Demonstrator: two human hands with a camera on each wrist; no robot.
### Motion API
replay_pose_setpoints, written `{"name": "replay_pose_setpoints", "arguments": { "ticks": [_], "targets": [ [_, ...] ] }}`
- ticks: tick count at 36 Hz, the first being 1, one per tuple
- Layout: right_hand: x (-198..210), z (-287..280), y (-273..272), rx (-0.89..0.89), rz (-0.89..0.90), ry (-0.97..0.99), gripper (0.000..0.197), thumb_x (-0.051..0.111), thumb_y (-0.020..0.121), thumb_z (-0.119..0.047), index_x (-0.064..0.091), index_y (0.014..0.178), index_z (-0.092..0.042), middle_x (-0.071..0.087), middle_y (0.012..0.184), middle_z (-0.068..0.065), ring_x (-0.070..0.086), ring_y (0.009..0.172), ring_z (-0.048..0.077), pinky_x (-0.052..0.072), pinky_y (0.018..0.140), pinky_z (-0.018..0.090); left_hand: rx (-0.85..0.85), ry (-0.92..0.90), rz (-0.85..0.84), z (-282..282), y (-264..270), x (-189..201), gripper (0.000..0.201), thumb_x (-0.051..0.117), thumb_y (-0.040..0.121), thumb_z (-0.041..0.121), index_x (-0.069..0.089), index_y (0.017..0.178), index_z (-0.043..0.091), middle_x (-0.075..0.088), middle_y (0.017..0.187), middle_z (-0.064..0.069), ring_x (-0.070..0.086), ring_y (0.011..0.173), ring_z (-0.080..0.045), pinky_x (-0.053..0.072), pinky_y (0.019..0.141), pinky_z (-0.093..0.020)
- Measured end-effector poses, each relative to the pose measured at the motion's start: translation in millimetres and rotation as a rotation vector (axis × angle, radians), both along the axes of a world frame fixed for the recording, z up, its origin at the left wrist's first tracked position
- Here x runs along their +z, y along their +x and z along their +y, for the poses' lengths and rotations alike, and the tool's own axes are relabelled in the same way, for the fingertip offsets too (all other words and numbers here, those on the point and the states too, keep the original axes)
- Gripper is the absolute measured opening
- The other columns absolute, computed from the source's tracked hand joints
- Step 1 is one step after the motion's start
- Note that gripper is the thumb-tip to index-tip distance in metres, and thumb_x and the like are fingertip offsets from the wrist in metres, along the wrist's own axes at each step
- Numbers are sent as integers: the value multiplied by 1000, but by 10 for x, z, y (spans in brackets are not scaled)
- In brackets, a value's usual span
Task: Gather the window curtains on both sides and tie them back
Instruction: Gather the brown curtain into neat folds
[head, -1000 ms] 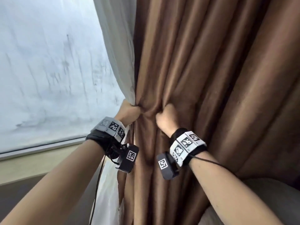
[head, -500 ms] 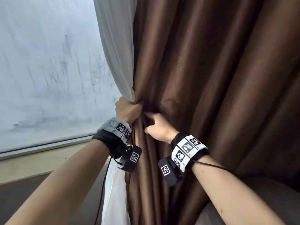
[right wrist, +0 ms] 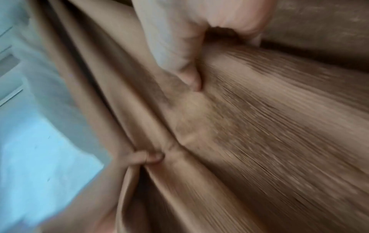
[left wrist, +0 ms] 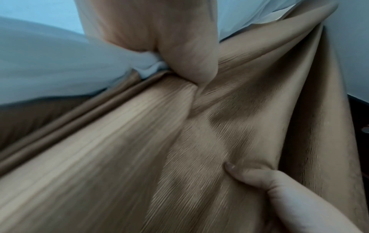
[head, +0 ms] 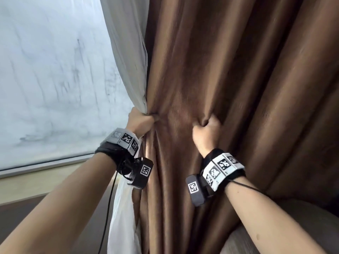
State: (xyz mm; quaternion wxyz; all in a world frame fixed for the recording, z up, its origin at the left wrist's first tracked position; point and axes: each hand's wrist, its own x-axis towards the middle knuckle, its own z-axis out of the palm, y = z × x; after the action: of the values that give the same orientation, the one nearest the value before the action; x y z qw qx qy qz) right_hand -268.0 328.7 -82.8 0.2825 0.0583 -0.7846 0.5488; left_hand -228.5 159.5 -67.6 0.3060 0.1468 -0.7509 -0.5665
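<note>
A heavy brown curtain (head: 229, 79) hangs in deep folds over the right of the head view, with a white sheer curtain (head: 128, 61) bunched along its left edge. My left hand (head: 140, 121) grips both the brown edge and the sheer at waist height. My right hand (head: 206, 130) clutches a fold of the brown curtain (right wrist: 259, 126) further right, fingers curled into the cloth. In the left wrist view my left hand (left wrist: 179, 47) pinches the brown cloth (left wrist: 119, 149) and the sheer (left wrist: 49, 63); the right hand's thumb (left wrist: 249, 176) shows below. No tie-back is in view.
The frosted window pane (head: 51, 79) fills the left, with its sill (head: 45, 165) and a pale wall strip below. A grey rounded cushion or seat back (head: 293, 226) lies at the bottom right, close under my right forearm.
My right hand has moved right, away from the left hand, and now grips a fold further along the brown curtain. The left hand keeps its hold in about the same place.
</note>
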Motion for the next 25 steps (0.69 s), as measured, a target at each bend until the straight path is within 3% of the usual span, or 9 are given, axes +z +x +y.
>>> {"name": "replay_pose_setpoints", "arguments": {
  "ticks": [3, 6, 8, 11, 13, 16, 19, 22, 25],
  "targets": [
    [-44, -243, 277, 83, 69, 125, 5, 65, 76, -4, 63, 71, -6, 68, 71, 18, 62, 73, 41, 37, 68, 40, -89, 40, 38, 52, 5, -18, 35, 78, 72, 15, 65, 105, 20, 69, 97, 5, 66, 97, -17, 52, 81, -28],
    [-51, -456, 480, 153, 37, 296, 20, 58, 79, -7, 71, 94, -7, 71, 93, 19, 62, 90, 42, 42, 76, 40, -240, 64, 115, 124, 88, -20, 39, 74, 82, 34, 63, 117, 22, 67, 116, 2, 63, 106, -7, 48, 91, -20],
    [-62, -539, 512, 203, 12, 359, 24, 57, 83, -15, 71, 103, -11, 71, 101, 18, 62, 96, 40, 45, 78, 39, -324, 5, 99, 137, 152, 4, 31, 64, 92, 30, 59, 120, 19, 65, 115, 3, 61, 100, 4, 45, 84, -8],
    [-38, -596, 516, 273, 9, 408, 24, 58, 85, -18, 70, 103, -8, 71, 103, 16, 64, 98, 36, 47, 79, 35, -412, -19, 37, 89, 186, 48, 37, 77, 79, 15, 63, 114, 13, 70, 103, 6, 66, 92, 3, 50, 82, -14],
    [-33, -586, 479, 371, -58, 376, 23, 58, 80, -11, 71, 99, -10, 73, 96, 12, 66, 92, 31, 48, 76, 31, -331, 44, 44, 34, 143, 39, 47, 85, 69, 16, 67, 112, 13, 72, 100, 2, 68, 94, -8, 53, 85, -23],
    [-75, -535, 403, 617, -165, 255, 30, 57, 71, -1, 72, 93, -14, 72, 81, 0, 61, 77, 11, 47, 71, 22, -80, 73, 51, -54, 48, -25, 36, 84, 70, 20, 69, 102, 18, 72, 100, -1, 68, 94, -16, 54, 85, -31],
    [-139, -479, 318, 756, -213, 91, 42, 57, 73, 10, 72, 108, -9, 72, 99, -2, 61, 90, 4, 47, 86, 17, 84, 2, -10, -114, -3, -58, 31, 74, 74, 15, 66, 103, 18, 68, 99, -4, 64, 94, -21, 52, 79, -29],
    [-191, -349, 177, 501, -106, -57, 35, 60, 77, 4, 71, 109, -5, 72, 103, 3, 67, 95, 15, 52, 91, 24, 156, -30, -11, -155, -27, -61, 34, 71, 75, 11, 65, 109, 10, 64, 98, -4, 60, 90, -21, 47, 75, -26],
    [-228, -73, -17, 60, 90, -99, 35, 67, 71, -21, 68, 104, -12, 68, 102, 8, 65, 93, 25, 47, 88, 27, 194, -38, -8, -191, -31, -59, 24, 71, 75, 12, 61, 97, 15, 61, 94, -5, 58, 87, -23, 48, 74, -28]
  ]
}}
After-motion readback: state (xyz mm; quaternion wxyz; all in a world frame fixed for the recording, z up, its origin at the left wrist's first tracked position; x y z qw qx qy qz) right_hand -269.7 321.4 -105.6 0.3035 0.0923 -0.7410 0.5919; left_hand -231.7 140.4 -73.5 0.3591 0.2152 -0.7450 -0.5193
